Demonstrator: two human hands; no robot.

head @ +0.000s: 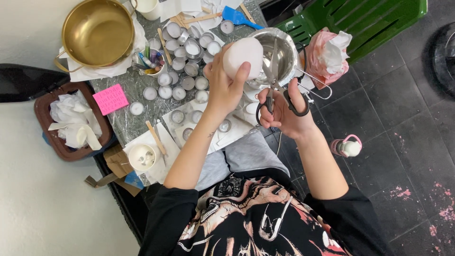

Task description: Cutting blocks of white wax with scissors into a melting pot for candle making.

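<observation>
Centre frame, left hand fingers clamp a white wax block — right hand fingers grip scissors, above the cluttered desk.

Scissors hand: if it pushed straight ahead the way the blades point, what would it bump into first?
Probably the steel bowl: the right hand aims the scissors at it, beside the white wax lump. Depth is unclear.

A dark tiled floor with pink stains fills the right side, and a pale wall or floor surface the left. A green slatted plastic chair stands at the top right corner. The foil-covered table crosses the upper left, a brown waste bin of crumpled paper beside its left edge.
</observation>
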